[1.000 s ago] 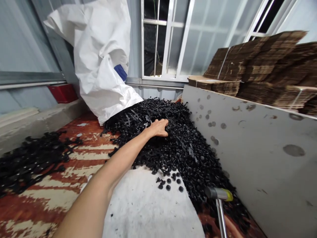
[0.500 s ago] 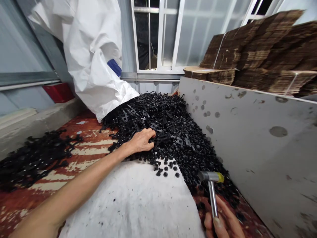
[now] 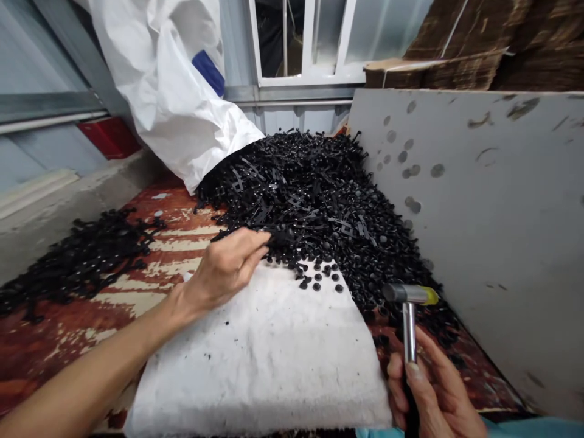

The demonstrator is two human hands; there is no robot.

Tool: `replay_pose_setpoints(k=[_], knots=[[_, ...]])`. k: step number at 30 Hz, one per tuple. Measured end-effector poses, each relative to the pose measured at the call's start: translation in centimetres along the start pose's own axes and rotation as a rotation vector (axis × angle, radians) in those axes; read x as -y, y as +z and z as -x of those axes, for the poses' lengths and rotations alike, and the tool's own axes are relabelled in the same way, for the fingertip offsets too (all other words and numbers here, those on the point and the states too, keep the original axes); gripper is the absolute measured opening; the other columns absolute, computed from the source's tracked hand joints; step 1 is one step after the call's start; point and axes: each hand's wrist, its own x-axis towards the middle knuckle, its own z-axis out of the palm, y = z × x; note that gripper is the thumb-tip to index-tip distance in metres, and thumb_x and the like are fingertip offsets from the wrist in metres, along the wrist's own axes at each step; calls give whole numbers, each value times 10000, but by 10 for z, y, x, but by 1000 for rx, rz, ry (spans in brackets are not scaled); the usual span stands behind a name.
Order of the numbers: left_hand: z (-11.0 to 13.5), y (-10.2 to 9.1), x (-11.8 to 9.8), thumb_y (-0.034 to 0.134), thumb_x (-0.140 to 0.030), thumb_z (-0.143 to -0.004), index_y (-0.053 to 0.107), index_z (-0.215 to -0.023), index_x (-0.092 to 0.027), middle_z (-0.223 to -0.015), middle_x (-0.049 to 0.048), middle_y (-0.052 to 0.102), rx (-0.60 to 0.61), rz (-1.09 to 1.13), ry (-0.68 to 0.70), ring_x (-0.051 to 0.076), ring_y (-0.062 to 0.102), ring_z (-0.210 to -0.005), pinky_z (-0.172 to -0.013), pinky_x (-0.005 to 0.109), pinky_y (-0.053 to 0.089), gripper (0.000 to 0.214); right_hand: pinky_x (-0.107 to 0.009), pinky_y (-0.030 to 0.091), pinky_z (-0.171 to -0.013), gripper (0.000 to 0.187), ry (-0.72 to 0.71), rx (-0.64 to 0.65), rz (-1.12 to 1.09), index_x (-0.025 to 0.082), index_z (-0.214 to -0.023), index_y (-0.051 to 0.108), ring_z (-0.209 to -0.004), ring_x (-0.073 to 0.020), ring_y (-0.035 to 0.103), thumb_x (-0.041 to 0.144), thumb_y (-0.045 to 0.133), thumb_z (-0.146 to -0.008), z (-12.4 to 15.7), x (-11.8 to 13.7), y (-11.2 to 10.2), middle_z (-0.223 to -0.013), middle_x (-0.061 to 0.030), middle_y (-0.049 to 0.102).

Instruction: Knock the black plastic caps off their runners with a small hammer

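My left hand [image 3: 225, 267] hovers over the far left corner of a white foam block [image 3: 269, 359], fingers pinched on a black plastic strip [image 3: 274, 236] taken from the big heap of black plastic parts [image 3: 319, 194]. Several small black round caps [image 3: 319, 280] lie on the block's far edge. My right hand [image 3: 426, 389] is at the bottom right, wrapped round the handle of a small hammer [image 3: 409, 304] with a metal and yellow head, held upright beside the block.
A white sack [image 3: 173, 91] spills the black parts onto a worn red table [image 3: 173, 243]. A second heap of black pieces [image 3: 77, 255] lies at left. A grey board [image 3: 479, 213] walls the right side, with stacked cardboard [image 3: 479, 55] behind it. A window is at the back.
My left hand has drawn back from deep in the heap to the foam block, now pinching a black strip. The right hand with the hammer has come further into view.
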Motion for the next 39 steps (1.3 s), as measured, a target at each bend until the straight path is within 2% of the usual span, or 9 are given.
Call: replay_pose_setpoints(k=[3,7,10,13,16,23,27,31,39], knots=[[43,-11,-16,511,-16,-845,566,-1156,-161,-922,77,695,81,-47,140,165,655,-826,-733,281,531,347,-144,389,-360,443,-26,11,36,353,-1203,622,-448,-58,452,481,717,-790,0,0,-2,-732,34,608],[83,-26,-31,480,-14,-829,569,-1155,-179,-966,81,673,365,-61,31,184,635,-868,-731,300,528,375,-168,417,-348,460,-59,78,84,344,-1233,602,-435,-71,478,453,716,-801,-5,-3,-10,-725,30,620],[87,-36,-41,561,-150,-828,568,-1171,-199,-1127,107,623,533,-17,-111,240,588,-1013,-819,384,522,346,-176,422,-335,470,-57,118,90,341,-1250,585,-426,-75,485,439,711,-809,-10,-6,-15,-725,30,624],[66,-34,-48,566,-221,-848,556,-1162,-175,-1137,117,602,465,58,-170,245,560,-1014,-843,416,508,318,-170,420,-331,435,-68,127,60,332,-1236,589,-432,-74,487,420,699,-825,-12,-9,-15,-731,30,620],[26,-7,-56,502,-229,-902,566,-1110,-160,-1100,109,616,371,164,-66,227,559,-991,-878,415,492,229,-152,390,-303,406,-136,96,-11,329,-1221,586,-408,-66,455,421,680,-837,-12,-13,-11,-708,44,602],[-68,88,-102,473,-347,-908,589,-1114,-142,-1189,131,589,604,238,221,258,551,-1051,-876,414,500,313,-146,404,-309,455,-171,28,-125,322,-1255,523,-406,-59,440,452,666,-844,-16,-21,-9,-697,61,593],[-81,124,-119,558,-429,-834,519,-1280,-125,-1379,200,469,628,207,439,356,458,-1210,-955,549,429,541,-138,400,-310,451,-172,26,-196,325,-1271,505,-404,-56,450,445,650,-861,-15,-22,-8,-703,62,577],[-84,147,-120,491,-475,-861,464,-1383,-193,-1455,187,424,642,287,641,416,338,-1338,-998,688,307,594,-140,399,-335,388,-172,-61,-263,310,-1233,519,-411,-54,440,445,620,-884,-12,-22,-5,-701,63,549],[-84,189,-135,485,-516,-863,458,-1405,-263,-1505,103,426,597,396,961,354,256,-1424,-1116,627,190,599,-163,326,-362,377,-209,27,-248,313,-1290,509,-413,-57,360,447,518,-938,-14,-34,-8,-736,36,558]])
